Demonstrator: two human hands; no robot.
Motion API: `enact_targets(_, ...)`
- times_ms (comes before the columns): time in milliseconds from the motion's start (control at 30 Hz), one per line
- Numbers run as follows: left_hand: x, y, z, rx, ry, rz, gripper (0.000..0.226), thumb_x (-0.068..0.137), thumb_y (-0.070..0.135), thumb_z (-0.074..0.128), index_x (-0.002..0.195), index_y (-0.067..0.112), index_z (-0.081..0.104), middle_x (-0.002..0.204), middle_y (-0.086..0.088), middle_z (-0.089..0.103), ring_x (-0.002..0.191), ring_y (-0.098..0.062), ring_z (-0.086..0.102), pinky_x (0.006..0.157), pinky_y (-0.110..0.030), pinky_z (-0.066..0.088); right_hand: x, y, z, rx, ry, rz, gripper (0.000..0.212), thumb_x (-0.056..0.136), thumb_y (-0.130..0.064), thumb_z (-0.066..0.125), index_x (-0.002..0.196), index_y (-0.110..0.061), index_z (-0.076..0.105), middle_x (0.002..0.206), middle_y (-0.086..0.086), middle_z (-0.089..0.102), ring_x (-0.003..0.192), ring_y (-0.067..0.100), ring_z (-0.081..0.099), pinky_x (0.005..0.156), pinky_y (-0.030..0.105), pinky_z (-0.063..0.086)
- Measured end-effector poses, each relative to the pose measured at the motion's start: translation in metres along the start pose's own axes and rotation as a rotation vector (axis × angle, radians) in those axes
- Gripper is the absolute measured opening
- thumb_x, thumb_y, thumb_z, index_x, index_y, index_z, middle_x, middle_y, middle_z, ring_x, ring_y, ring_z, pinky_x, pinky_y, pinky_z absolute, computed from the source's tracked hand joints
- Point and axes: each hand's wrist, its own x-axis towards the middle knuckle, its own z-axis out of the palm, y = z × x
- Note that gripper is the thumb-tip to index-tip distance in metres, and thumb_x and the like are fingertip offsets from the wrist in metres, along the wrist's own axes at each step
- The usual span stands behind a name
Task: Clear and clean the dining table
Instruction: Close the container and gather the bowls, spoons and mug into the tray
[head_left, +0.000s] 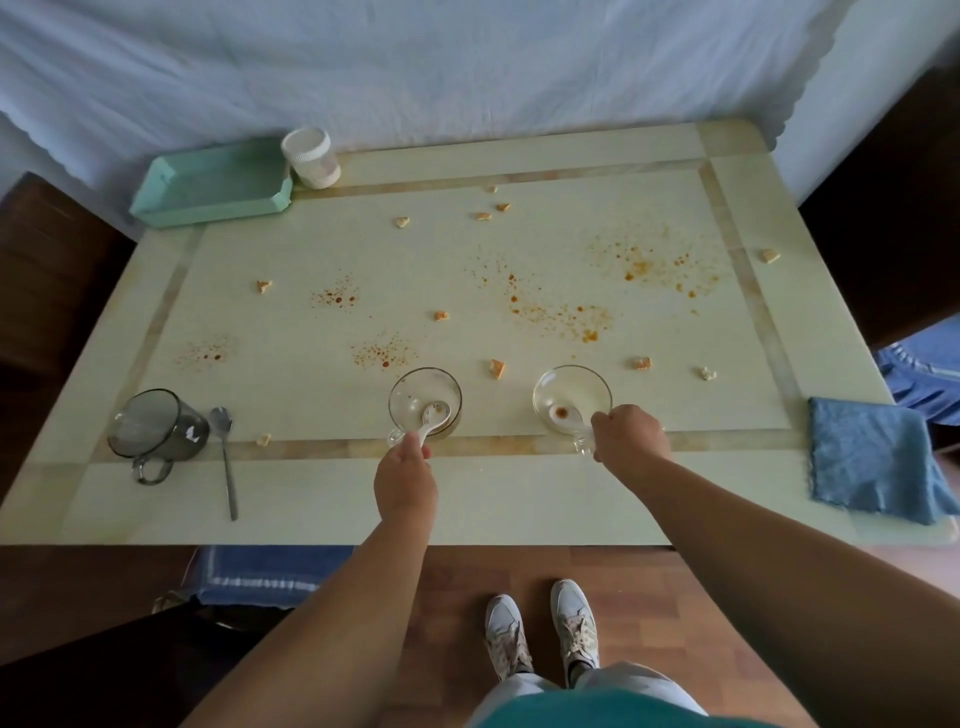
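Two clear glass bowls sit side by side near the front edge of the table (467, 499), each with a small handle turned toward the person. The left hand (406, 475) reaches the left bowl (425, 397) from the front, its grip pinched together on the handle end of a white ceramic spoon (432, 418) whose scoop lies inside the bowl; the spoon's long axis runs from the bowl's middle back toward the front edge, in line with the forearm. The right hand (629, 434) is curled at the right bowl (571, 397), its grip clamped at the near rim where the handle sticks out; what exactly the fingers hold there is hidden by the hand.

Each bowl lies straight ahead of its own hand, so neither arm needs to cross. The green tray (213, 182) sits at the far left corner, well away from both bowls and nearer the left arm, so a carry there would likely run diagonally across the stained, crumb-strewn middle. A dark glass mug (156, 428) and metal spoon (226, 457) wait at the front left; a blue cloth (872, 460) lies at the front right corner, closer to the right hand.
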Motion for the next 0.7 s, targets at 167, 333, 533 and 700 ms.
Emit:
enact_targets(167,-0.001,0.0,-0.014,-0.08,0.165,-0.177,0.05,0.103,0.04,0.029,0.119,0.002,0.057,0.113,-0.017,0.064,0.105,-0.036,0.059,0.082,-0.039,0.041,0.003,0.002,-0.001,0.228,-0.012,0.156,0.03,0.092,-0.026,0.043,0.076,-0.006,0.058,0.083,0.013,0.065,0.073,0.029,0.06,0.07,0.041,0.053)
enact_targets(333,0.015,-0.002,-0.025,-0.2,0.198,-0.236,0.041,0.102,0.033,0.04,0.132,0.006,0.047,0.128,-0.018,0.058,0.116,-0.035,0.055,0.083,-0.033,0.035,0.0,-0.005,-0.004,0.767,-0.163,0.421,0.025,0.097,-0.028,0.05,0.091,-0.005,0.056,0.084,0.013,0.064,0.064,0.021,0.058,0.058,0.031,0.049)
enact_targets(533,0.034,0.0,-0.014,-0.239,-0.043,-0.242,0.038,0.099,0.036,0.04,0.123,0.012,0.057,0.105,-0.013,0.066,0.088,-0.032,0.063,0.075,-0.039,0.053,0.001,0.004,0.002,0.864,-0.318,0.43,0.029,0.101,-0.03,0.045,0.106,-0.005,0.058,0.086,0.013,0.07,0.061,0.019,0.058,0.056,0.028,0.045)
enact_targets(700,0.03,0.005,-0.012,-0.277,-0.141,-0.349,0.034,0.097,0.037,0.042,0.099,0.009,0.061,0.068,-0.005,0.053,0.05,-0.02,0.045,0.051,-0.026,0.037,0.003,0.003,0.01,0.904,-0.365,0.422,0.03,0.1,-0.029,0.047,0.119,-0.007,0.053,0.093,0.014,0.073,0.062,0.02,0.061,0.053,0.026,0.044)
